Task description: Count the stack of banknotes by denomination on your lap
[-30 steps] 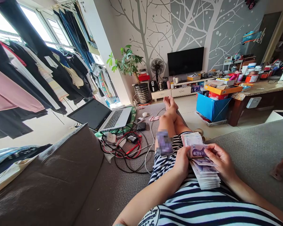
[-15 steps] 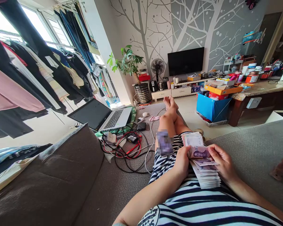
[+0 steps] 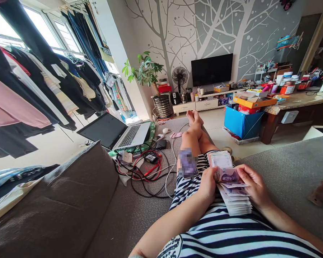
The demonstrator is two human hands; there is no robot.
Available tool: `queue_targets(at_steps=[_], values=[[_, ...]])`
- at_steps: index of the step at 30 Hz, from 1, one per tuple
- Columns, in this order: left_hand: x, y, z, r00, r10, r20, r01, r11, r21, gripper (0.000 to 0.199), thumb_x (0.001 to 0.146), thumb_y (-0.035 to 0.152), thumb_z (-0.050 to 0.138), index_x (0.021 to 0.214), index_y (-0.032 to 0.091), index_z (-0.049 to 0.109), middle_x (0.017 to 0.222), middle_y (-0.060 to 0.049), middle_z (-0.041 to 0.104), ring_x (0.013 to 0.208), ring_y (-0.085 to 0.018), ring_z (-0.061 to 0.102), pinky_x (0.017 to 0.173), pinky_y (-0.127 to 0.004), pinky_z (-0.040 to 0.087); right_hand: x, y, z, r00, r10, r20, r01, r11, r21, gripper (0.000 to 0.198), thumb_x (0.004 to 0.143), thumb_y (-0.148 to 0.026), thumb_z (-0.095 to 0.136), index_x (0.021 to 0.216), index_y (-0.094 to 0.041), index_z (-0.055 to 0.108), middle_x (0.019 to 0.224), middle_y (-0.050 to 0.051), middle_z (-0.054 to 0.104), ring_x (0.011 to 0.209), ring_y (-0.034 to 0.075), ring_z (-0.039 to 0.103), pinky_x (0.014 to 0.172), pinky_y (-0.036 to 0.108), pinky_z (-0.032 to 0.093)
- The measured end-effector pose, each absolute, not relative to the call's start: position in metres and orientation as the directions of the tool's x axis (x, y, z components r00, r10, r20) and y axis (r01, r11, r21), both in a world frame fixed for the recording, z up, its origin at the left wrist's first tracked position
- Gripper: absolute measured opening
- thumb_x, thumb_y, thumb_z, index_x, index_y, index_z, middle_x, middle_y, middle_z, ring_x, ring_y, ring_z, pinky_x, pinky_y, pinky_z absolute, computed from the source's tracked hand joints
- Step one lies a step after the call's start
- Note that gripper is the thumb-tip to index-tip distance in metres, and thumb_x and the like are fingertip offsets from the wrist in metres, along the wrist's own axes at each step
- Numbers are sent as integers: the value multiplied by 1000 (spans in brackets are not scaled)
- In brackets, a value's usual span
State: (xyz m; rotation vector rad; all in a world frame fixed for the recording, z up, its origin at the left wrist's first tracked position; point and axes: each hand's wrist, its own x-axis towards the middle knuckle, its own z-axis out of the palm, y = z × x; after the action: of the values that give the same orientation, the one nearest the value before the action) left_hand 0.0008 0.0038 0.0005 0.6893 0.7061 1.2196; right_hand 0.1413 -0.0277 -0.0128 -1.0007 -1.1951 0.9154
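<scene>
Between my hands is a stack of banknotes [image 3: 220, 159], held over my lap. My left hand [image 3: 207, 183] is closed on the stack's left side, the thumb pressing on top. My right hand [image 3: 254, 186] pinches the right edge of a purple banknote [image 3: 229, 175] marked 5. Below it, more purple banknotes [image 3: 235, 200] fan down toward my striped shirt. A phone-shaped thing [image 3: 188, 163], blurred out, rests on my thigh left of the notes.
Tangled cables [image 3: 150, 172] and an open laptop [image 3: 126, 136] lie on the sofa [image 3: 148, 208] to my left. Beyond my feet stand a television [image 3: 212, 70], a fan [image 3: 179, 77] and a potted plant [image 3: 161, 105]. A blue box [image 3: 243, 123] is beside the cluttered table [image 3: 293, 102].
The top purple banknote has shifted very slightly under my right fingers. Everything else looks the same.
</scene>
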Motion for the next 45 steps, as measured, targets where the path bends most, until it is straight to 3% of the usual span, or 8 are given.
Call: queue_targets(at_steps=[8, 16, 23, 28, 35, 45], values=[[2, 4, 1, 203, 972, -118, -591, 218, 777, 22, 62, 30, 64, 73, 13, 70, 66, -5, 68, 71, -21, 61, 76, -33, 46, 143, -30, -11, 119, 944, 308, -71, 317, -946, 32, 86, -51, 61, 74, -21, 61, 58, -3, 43, 51, 12, 38, 46, 23, 31], [2, 3, 2, 154, 983, -100, -567, 171, 806, 16, 61, 28, 64, 66, 14, 68, 71, -6, 70, 72, -20, 60, 77, -32, 46, 143, -28, -11, 109, 922, 372, -47, 379, -924, 46, 90, -58, 49, 67, -21, 58, 56, 1, 51, 51, 14, 42, 48, 26, 34], [1, 2, 1, 229, 968, -101, -574, 218, 789, 22, 60, 24, 65, 76, 13, 73, 72, -7, 72, 67, -19, 61, 71, -32, 46, 145, -16, -13, 215, 938, 272, 24, 273, -962, 45, 79, -61, 65, 64, -20, 53, 56, -2, 47, 49, 12, 41, 45, 24, 33], [1, 2, 0, 238, 967, -89, -580, 215, 785, 24, 55, 21, 70, 77, 12, 72, 73, -6, 71, 66, -17, 60, 74, -31, 45, 147, -9, -22, 221, 930, 294, 59, 288, -956, 47, 73, -63, 69, 64, -20, 54, 56, -3, 48, 52, 13, 43, 47, 23, 36], [1, 1, 3, 199, 973, -114, -583, 211, 785, 20, 60, 28, 68, 74, 14, 70, 65, -3, 66, 65, -18, 56, 73, -31, 43, 148, -11, -22, 213, 925, 316, 105, 300, -948, 44, 77, -59, 67, 64, -19, 54, 58, -3, 45, 54, 12, 41, 48, 23, 34], [1, 9, -12, 204, 976, -72, -576, 179, 798, 23, 66, 28, 61, 79, 12, 72, 76, -6, 70, 74, -19, 57, 74, -30, 44, 143, -24, -12, 161, 947, 276, -49, 287, -957, 32, 78, -51, 69, 76, -21, 59, 65, -1, 56, 55, 14, 49, 50, 24, 40]])
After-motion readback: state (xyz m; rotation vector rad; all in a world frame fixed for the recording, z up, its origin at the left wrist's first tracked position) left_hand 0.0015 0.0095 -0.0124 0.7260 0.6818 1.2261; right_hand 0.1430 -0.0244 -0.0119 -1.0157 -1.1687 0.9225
